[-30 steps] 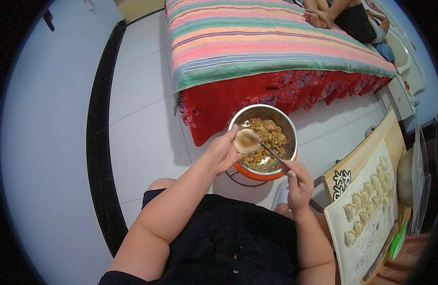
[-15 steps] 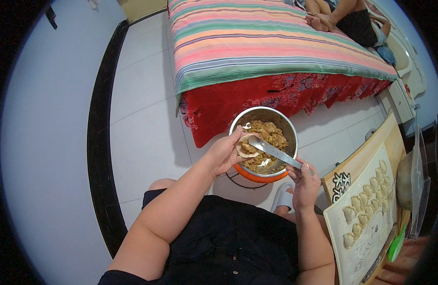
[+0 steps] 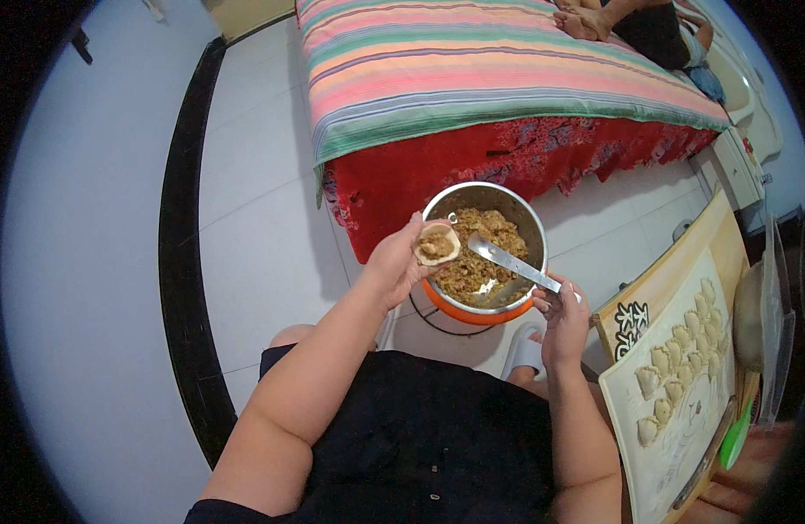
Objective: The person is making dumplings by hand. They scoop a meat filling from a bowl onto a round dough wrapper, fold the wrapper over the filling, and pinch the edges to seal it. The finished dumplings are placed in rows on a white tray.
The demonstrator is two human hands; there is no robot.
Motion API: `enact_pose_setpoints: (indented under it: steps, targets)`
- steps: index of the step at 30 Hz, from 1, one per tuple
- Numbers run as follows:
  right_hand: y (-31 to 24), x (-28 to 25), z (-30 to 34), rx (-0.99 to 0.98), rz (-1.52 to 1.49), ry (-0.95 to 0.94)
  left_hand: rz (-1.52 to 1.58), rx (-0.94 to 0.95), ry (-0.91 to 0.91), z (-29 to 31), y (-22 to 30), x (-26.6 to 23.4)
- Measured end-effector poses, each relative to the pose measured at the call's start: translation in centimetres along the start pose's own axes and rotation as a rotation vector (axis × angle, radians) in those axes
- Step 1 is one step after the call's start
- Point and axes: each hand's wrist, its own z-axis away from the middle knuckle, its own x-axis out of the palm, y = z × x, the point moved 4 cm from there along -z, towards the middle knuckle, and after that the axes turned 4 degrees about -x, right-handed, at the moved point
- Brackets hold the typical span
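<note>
A round dumpling wrapper (image 3: 452, 250) with a dab of filling (image 3: 435, 245) rests in my left hand (image 3: 394, 267), at the left rim of a steel bowl. My fingers and thumb hold its edge. My right hand (image 3: 563, 323) grips the handle of a flat metal spatula (image 3: 512, 264), whose rounded blade is over the bowl, apart from the wrapper. Chunky brownish minced filling (image 3: 492, 234) lies in the steel bowl (image 3: 543, 229), which stands on something orange. Several folded dumplings (image 3: 683, 351) sit in rows on a white mat (image 3: 651, 476) to my right.
A wooden board (image 3: 712, 229) lies under the mat, with a green-handled tool (image 3: 734, 444) by its near edge. Ahead stands a bed (image 3: 472, 65) with a striped cover, where another person's bare legs (image 3: 608, 19) rest. A pale wall (image 3: 88, 262) runs along the left.
My left hand has drawn the filled wrapper left and up, away from the spatula. The spatula blade has come off the filling in it and shifted slightly right.
</note>
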Motion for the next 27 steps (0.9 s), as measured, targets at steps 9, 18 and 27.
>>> enact_pose_setpoints:
  steps: [9, 18, 27]
  targets:
    - [0.6, 1.2, 0.3, -0.290, 0.977, -0.203, 0.046, -0.009, -0.016, 0.0, -0.1, 0.6]
    - [-0.5, 2.9, 3.2, -0.623, 1.312, -0.724, 0.050, -0.012, -0.080, 0.0, -0.3, 0.6]
    - [-3.9, 4.4, 2.9, -0.970, 0.998, -0.555, -0.057, -0.183, -0.195, 1.3, -1.6, 3.4]
